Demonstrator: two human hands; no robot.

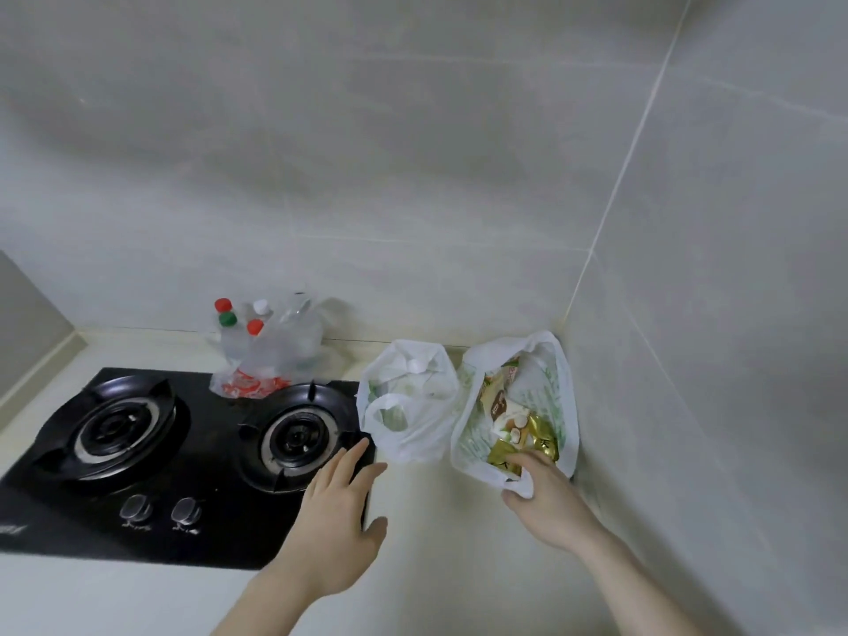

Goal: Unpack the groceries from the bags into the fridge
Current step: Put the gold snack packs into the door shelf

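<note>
Bare surface [436, 543] runs up the lower middle of the frame between the black hob [174, 475] at left and the wall [711, 360] at right. Further up, two white bags [408, 406] standing side by side block that lane, the right one [518, 401] wedged into the corner; a clear bag of bottles [270, 351] stands behind the hob

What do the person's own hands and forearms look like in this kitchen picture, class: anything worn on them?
Both forearms are bare up to the bottom edge of the picture; no sleeve shows. The left hand and the right hand wear no gloves. No ring, watch or bracelet is visible on either hand or wrist. The nails are too small to judge.
</note>
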